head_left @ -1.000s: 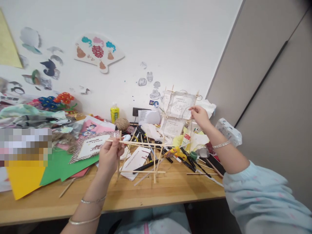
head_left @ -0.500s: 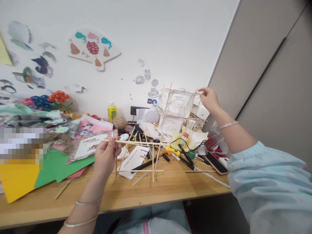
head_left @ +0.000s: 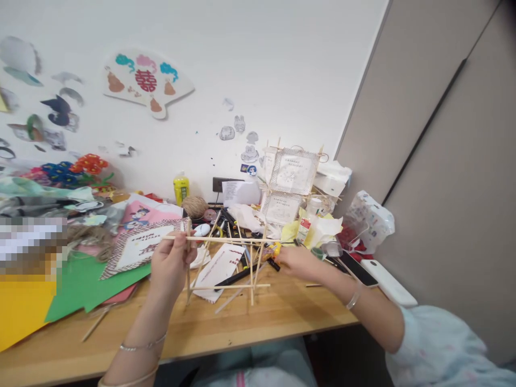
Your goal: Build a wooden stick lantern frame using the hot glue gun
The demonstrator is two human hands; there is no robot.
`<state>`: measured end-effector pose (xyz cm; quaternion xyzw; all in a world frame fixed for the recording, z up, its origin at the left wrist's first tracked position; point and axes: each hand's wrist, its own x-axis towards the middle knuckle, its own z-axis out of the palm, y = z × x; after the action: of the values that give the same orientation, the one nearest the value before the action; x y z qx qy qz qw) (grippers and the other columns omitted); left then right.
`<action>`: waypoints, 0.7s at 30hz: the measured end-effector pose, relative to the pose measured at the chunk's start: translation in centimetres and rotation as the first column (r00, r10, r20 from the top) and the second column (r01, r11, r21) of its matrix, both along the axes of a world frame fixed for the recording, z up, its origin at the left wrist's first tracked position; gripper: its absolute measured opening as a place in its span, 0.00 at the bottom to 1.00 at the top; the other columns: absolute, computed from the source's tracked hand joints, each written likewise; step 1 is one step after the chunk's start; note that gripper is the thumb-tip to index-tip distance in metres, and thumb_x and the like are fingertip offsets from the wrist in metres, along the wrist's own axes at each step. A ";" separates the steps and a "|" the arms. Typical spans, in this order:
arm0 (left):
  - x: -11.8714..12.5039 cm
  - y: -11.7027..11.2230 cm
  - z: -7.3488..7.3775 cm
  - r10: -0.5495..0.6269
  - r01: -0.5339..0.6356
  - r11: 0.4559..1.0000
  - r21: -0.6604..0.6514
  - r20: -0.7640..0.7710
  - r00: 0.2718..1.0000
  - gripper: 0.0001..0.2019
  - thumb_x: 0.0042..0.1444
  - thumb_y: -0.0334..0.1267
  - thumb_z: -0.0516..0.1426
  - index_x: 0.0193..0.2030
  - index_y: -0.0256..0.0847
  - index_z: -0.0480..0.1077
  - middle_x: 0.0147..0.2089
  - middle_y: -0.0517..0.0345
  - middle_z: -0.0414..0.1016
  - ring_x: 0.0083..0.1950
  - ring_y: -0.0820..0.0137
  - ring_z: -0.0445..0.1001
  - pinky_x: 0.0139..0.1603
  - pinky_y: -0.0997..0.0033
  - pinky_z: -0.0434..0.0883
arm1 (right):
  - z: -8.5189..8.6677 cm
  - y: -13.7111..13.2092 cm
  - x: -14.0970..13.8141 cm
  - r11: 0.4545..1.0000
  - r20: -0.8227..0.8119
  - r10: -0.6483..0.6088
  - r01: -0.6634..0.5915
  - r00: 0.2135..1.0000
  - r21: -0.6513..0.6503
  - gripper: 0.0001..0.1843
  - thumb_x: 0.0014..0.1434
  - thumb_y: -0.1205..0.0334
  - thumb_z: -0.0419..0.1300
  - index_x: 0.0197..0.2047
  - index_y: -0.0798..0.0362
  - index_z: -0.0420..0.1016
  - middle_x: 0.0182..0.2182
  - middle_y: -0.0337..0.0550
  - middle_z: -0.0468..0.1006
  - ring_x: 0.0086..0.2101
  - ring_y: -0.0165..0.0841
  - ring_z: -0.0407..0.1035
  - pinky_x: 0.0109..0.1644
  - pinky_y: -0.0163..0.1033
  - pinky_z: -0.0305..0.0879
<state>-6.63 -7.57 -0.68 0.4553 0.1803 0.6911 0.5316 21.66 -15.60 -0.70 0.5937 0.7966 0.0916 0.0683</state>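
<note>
My left hand (head_left: 171, 262) is closed on the left corner of a wooden stick frame (head_left: 226, 263), holding it upright on the wooden desk (head_left: 242, 322). My right hand (head_left: 296, 262) reaches low over the desk to the right side of the frame, on or beside a yellow hot glue gun (head_left: 274, 251) there. Its fingers are curled, and whether they grip the glue gun is hidden. Behind, a finished stick lantern with patterned paper panels (head_left: 291, 180) stands against the wall.
Green and yellow paper sheets (head_left: 80, 279) cover the desk's left side. A yellow glue bottle (head_left: 181, 188), a twine ball (head_left: 195, 205), pens, loose sticks and a phone (head_left: 355, 267) lie about. A white packet (head_left: 368, 217) sits at the right edge.
My right hand left the top of the paper lantern and came down to the desk beside the stick frame. My left hand kept its hold on the frame.
</note>
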 end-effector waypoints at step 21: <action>-0.4 -0.2 0.5 0.017 -0.017 1.000 0.004 0.016 1.000 0.17 0.40 0.49 0.65 0.28 0.36 0.70 0.17 0.64 0.64 0.16 0.81 0.55 0.15 0.80 0.53 | 1.9 0.3 1.2 0.953 -0.252 -0.262 0.291 0.932 0.084 0.13 0.64 0.64 0.42 0.38 0.57 0.66 0.37 0.54 0.74 0.36 0.38 0.69 0.37 0.37 0.59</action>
<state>-7.07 -7.78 -0.21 0.4493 0.1781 0.6996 0.5262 22.82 -15.30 1.20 0.7096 0.7004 0.0569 -0.0512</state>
